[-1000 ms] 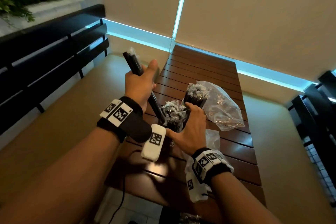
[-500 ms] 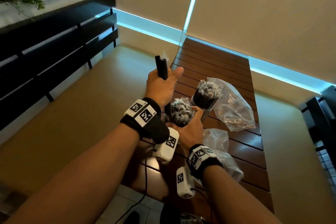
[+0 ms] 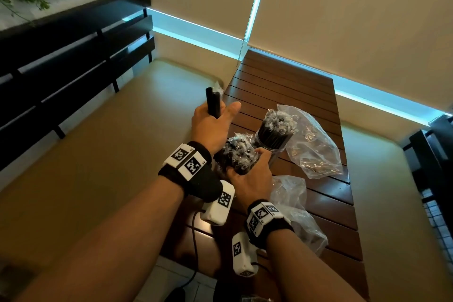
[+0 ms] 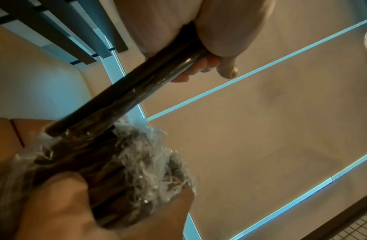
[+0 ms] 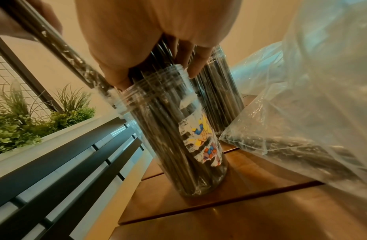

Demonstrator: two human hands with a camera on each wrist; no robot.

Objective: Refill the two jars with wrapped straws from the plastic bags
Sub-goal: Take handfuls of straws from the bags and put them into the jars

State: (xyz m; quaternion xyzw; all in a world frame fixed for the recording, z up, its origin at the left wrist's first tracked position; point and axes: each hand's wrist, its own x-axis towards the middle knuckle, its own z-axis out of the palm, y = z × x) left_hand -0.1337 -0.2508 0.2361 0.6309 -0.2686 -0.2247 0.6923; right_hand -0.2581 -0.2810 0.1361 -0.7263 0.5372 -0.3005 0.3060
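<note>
The left hand (image 3: 210, 127) is gripping a small bunch of wrapped straws (image 3: 212, 103), fingers curled round them and thumb standing out; their lower ends are hidden behind the hand in the head view, while the left wrist view is showing them reaching the straw tops of the near jar (image 5: 178, 129); how deep they are sitting is hard to make out. The right hand (image 3: 252, 176) is clasping that jar's packed straws at the mouth, fingers curled about them, and is covering much of the rim. The far jar (image 3: 272, 140) is standing just behind, full, partly masked by the fingers. A crumpled plastic bag (image 3: 311, 147) is lying beside it on the slatted wooden worktop (image 3: 282, 86); a second bag (image 3: 299, 223) is sitting partly under the right wrist, its contents blurred. A dark slatted bench back (image 3: 73, 56) is running along the left.
</note>
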